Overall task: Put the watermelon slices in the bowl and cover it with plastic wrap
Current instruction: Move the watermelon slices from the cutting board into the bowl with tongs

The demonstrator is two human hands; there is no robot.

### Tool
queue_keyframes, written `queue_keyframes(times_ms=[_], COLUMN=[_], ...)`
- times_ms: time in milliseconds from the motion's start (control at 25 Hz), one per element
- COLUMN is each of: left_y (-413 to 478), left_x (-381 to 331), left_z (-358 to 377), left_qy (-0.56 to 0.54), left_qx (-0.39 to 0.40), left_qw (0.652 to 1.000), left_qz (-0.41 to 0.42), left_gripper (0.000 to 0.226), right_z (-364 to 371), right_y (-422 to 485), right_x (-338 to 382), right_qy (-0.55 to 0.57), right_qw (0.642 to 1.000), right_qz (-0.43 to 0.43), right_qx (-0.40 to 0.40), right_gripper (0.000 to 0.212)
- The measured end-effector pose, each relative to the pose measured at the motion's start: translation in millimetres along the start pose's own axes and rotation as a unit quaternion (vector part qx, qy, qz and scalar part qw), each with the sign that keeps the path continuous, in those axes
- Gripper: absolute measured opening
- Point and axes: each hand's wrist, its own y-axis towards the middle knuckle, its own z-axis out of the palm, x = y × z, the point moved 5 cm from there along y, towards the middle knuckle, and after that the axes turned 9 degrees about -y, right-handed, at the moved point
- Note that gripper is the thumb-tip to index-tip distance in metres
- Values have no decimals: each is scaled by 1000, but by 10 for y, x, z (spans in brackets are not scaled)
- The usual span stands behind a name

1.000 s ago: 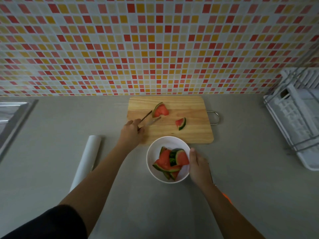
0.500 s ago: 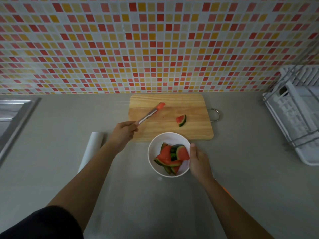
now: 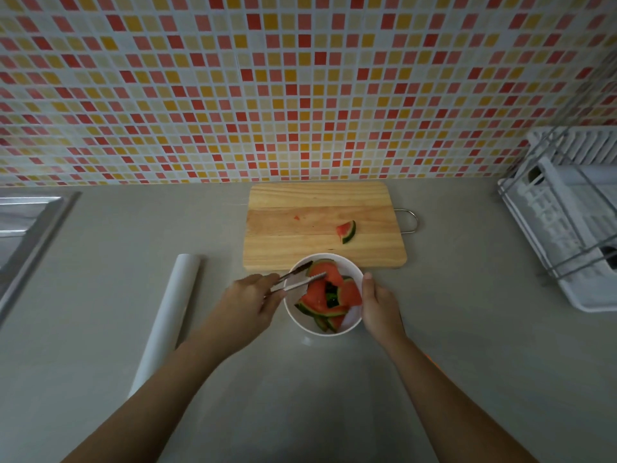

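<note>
Left fingers: the left hand [image 3: 248, 299] is closed around the handles of the tongs [image 3: 293, 279]; the tong tips stand a little apart over the bowl [image 3: 354, 270], with no slice clearly between them.
Right fingers: the right hand [image 3: 380, 304] lies against the right side of the bowl, thumb up along the rim, the other fingers curled behind the wall; I judge it holds the bowl steady so that it does not slide under the tongs.
Slices: most slices [image 3: 325, 297] are piled in the bowl, red flesh and green rind mixed; one last slice [image 3: 347, 231] lies on the board [image 3: 300, 235], apart from the bowl.
Bowl place: just in front of the board, near its edge, probably to keep each carry short.
Wrap: the roll [image 3: 167, 317] lies on the counter [image 3: 467, 329] left of the left arm, untouched, within reach for the covering step.
Arm pose: both forearms come from below and meet at the bowl; the left wrist turns inward so the tongs point right and away from the person.
Stage: one slice left, then the wrap.
</note>
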Motion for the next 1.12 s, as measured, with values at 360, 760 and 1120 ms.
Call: queue_keyframes(times_ms=[360,760,1120], left_y=[920,1546,1150], left_x=[38,-102,451], left_z=[-241,549,204], left_qy=[-16,155,-401], left_qx=[23,120,33], left_qw=[999,981,865], left_qz=[-45,0,-300], left_gripper=[30,31,14], right_z=[7,18,13], right_y=[8,13,8], right_x=[-34,-43,-29], right_qy=[11,15,17], right_qw=[1000,1000,1000], right_qz=[-1,-8,-7], right_qx=[0,-16,-9], right_gripper=[48,47,48])
